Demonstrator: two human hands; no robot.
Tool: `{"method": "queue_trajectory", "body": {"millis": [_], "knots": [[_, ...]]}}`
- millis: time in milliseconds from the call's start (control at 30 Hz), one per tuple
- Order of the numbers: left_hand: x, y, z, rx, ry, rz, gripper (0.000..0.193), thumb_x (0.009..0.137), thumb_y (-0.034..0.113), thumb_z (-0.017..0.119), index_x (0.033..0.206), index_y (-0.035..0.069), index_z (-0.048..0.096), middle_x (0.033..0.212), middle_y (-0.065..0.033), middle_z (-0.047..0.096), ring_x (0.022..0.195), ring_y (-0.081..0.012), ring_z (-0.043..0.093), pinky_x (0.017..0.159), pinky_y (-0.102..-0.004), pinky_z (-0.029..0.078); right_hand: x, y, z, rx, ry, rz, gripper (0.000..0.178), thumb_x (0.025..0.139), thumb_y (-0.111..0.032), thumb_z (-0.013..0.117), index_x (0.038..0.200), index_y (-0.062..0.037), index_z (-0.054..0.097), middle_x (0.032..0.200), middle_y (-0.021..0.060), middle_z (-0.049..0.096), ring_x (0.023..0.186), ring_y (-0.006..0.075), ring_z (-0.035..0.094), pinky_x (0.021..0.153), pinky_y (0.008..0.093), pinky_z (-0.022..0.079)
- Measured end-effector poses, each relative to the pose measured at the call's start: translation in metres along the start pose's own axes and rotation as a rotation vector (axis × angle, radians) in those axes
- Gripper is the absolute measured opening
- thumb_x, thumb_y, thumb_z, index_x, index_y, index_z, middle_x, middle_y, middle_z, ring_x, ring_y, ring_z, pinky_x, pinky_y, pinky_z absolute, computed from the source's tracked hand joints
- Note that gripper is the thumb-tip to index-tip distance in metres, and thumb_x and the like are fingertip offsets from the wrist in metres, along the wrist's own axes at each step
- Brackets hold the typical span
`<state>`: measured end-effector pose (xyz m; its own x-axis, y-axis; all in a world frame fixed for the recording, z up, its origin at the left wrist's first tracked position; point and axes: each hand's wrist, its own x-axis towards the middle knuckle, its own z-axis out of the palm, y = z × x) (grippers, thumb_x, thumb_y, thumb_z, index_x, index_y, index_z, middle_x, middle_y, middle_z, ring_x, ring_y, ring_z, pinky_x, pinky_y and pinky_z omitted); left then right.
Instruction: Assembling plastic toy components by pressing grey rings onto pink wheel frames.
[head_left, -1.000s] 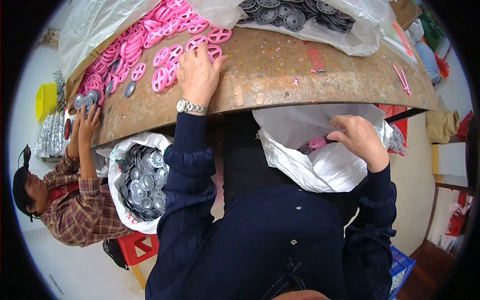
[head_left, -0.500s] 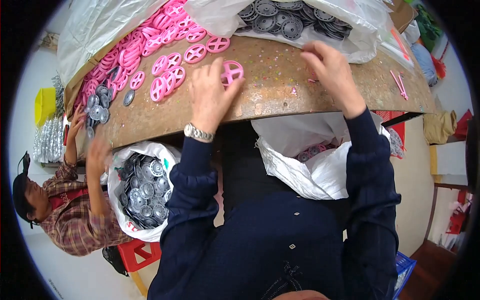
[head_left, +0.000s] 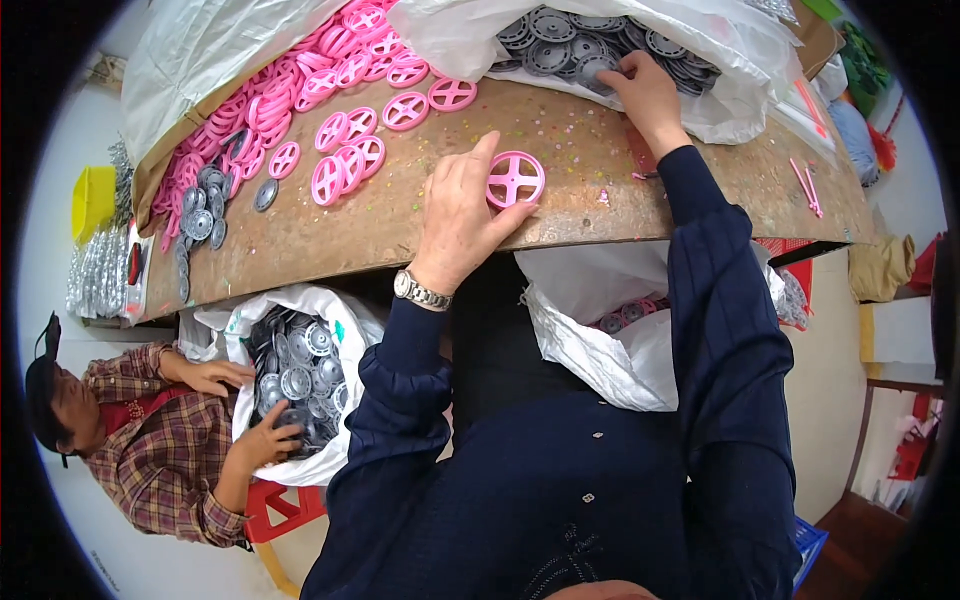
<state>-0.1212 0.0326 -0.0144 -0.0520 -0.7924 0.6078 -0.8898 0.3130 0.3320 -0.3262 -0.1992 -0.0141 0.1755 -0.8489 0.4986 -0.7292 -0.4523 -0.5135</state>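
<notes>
A pink four-spoked wheel [head_left: 515,181] stands between the thumb and index finger of my left hand [head_left: 459,209], just above the near edge of the wooden table. My right hand [head_left: 648,92] reaches to the mouth of a white sack at the back, its fingertips closed on the edge of a grey plastic disc [head_left: 594,70]. More grey discs [head_left: 548,56] fill that sack. Left of my left hand lie several loose pink wheels [head_left: 327,180], and a large heap of pink wheels [head_left: 262,112] spreads behind them.
A co-worker [head_left: 165,420] at the left has both hands at a white sack [head_left: 347,400] of grey hubcap-like discs. Another white sack [head_left: 600,362] hangs below the table edge before me, with pink-and-grey pieces inside. Pink sticks [head_left: 806,188] lie at the table's right.
My right hand has moved forward from over the table to the grey discs. My left hand has shifted right with the pink wheel. The co-worker's hands went from the table to the sack.
</notes>
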Motion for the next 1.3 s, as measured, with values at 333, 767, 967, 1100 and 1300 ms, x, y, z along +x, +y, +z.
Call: {"method": "queue_trajectory", "body": {"millis": [333, 767, 967, 1100, 1300], "knots": [[-0.002, -0.002, -0.001, -0.062, 0.044, 0.061, 0.089, 0.070, 0.030, 0.086, 0.142, 0.001, 0.042, 0.119, -0.0170, 0.061, 0.102, -0.0347, 0.060, 0.088, -0.0457, 0.048, -0.071, -0.053, -0.071, 0.765, -0.476, 0.310, 0.018, 0.089, -0.024, 0.073, 0.090, -0.0088, 0.064, 0.077, -0.0059, 0.058, 0.067, 0.0036, 0.052, 0.059, 0.0199, 0.044], [0.000, 0.047, 0.002, -0.307, 0.010, 0.004, 0.081, 0.076, 0.012, 0.083, 0.144, 0.003, 0.040, 0.125, -0.0169, 0.058, 0.100, -0.0239, 0.064, 0.077, -0.0318, 0.056, -0.134, -0.078, -0.079, 1.063, -0.553, 0.325, 0.018, 0.093, -0.020, 0.070, 0.091, -0.0091, 0.055, 0.079, -0.0051, 0.059, 0.069, 0.0009, 0.054, 0.059, 0.0165, 0.042], [-0.004, 0.061, -0.006, -1.086, -0.290, -0.570, 0.050, 0.092, 0.006, 0.067, 0.137, 0.001, 0.045, 0.108, -0.0093, 0.064, 0.082, -0.0127, 0.065, 0.065, -0.0253, 0.056, -0.142, -0.075, -0.083, 1.074, -0.468, 0.280, 0.015, 0.094, -0.014, 0.067, 0.093, -0.0077, 0.053, 0.081, -0.0031, 0.062, 0.072, 0.0018, 0.057, 0.061, 0.0179, 0.044], [-0.008, 0.062, -0.003, -1.264, -0.253, -0.639, 0.038, 0.096, 0.008, 0.061, 0.131, -0.001, 0.048, 0.101, -0.0069, 0.066, 0.074, -0.0102, 0.064, 0.062, -0.0236, 0.055, -0.147, -0.072, -0.085, 0.989, -0.440, 0.184, 0.015, 0.092, -0.005, 0.066, 0.094, -0.0053, 0.051, 0.084, -0.0015, 0.062, 0.075, 0.0029, 0.058, 0.064, 0.0191, 0.047], [-0.010, 0.068, -0.001, -1.323, -0.228, -0.639, 0.028, 0.101, 0.011, 0.055, 0.127, 0.000, 0.053, 0.103, -0.0083, 0.066, 0.077, -0.0130, 0.066, 0.063, -0.0247, 0.056, -0.156, -0.082, -0.093, 0.843, -0.367, 0.141, 0.019, 0.090, -0.001, 0.066, 0.105, -0.0016, 0.053, 0.095, 0.0021, 0.065, 0.082, 0.0066, 0.062, 0.071, 0.0203, 0.050]]}}
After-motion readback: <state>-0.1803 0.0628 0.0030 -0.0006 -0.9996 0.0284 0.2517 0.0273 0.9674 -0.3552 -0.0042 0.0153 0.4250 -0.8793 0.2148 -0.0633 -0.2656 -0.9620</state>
